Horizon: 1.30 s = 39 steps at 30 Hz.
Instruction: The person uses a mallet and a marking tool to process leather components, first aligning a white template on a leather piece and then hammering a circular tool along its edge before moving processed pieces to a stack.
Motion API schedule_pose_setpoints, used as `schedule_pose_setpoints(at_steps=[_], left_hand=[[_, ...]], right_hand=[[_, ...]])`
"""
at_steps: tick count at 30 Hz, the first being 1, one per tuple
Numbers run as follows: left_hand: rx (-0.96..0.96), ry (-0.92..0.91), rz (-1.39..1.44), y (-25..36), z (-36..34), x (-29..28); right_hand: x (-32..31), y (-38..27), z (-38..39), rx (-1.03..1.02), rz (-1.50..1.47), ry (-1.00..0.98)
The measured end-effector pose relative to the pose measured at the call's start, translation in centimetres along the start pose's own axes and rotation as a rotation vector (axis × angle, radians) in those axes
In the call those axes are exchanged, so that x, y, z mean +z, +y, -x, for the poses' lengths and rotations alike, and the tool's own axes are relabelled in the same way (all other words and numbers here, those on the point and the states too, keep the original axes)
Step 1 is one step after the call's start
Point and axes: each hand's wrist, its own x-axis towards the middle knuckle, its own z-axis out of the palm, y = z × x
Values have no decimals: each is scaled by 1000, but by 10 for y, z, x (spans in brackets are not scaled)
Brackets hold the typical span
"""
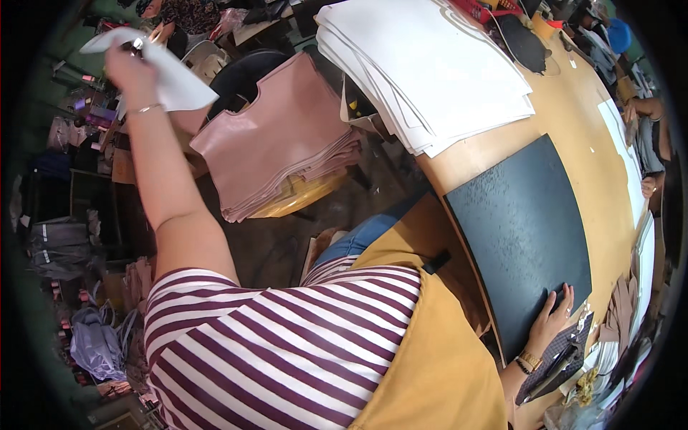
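Observation:
My left hand [130, 72] is raised at the upper left, fingers closed on a white sheet [178, 87]; a small dark, shiny object at the fingers is too small to make out. Below it to the right, a stack of pink cut leather pieces [269, 129] sits on a round yellow stool [294, 201]. My right hand [550, 317] rests with fingers apart on the lower part of a black board [513, 229] lying on the light wooden table [455, 168]. A thick pile of white sheets [423, 68] lies on the table beyond the board.
Another person's hands [648, 185] and arms are at the table's far right edge, beside white sheets [618, 150]. A dark flat object [517, 43] lies near the top. A dark patterned pad [555, 365] is below the board. Bags [100, 344] and clutter fill the floor at left.

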Motion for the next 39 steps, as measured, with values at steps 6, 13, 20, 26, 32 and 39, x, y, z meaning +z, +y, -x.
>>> schedule_pose_setpoints(at_steps=[6, 13, 20, 26, 32, 39], left_hand=[[256, -870, -950, -248, 111, -40], [-675, -400, -1776, -278, 295, -130], [-708, -446, -1747, -310, 251, -147], [-654, -458, -1728, -327, 240, -137], [-434, -210, -1562, -327, 245, -104], [271, -679, -705, -238, 282, 105]], right_hand=[[3, 5, -4, -20, -42, -1], [-1, -5, -1, 24, -27, -15], [0, -4, -2, 21, -47, -5], [-3, -8, -1, 20, -43, 2], [-5, -16, 1, 51, -55, 23], [-4, -21, -3, 74, -36, 38]])
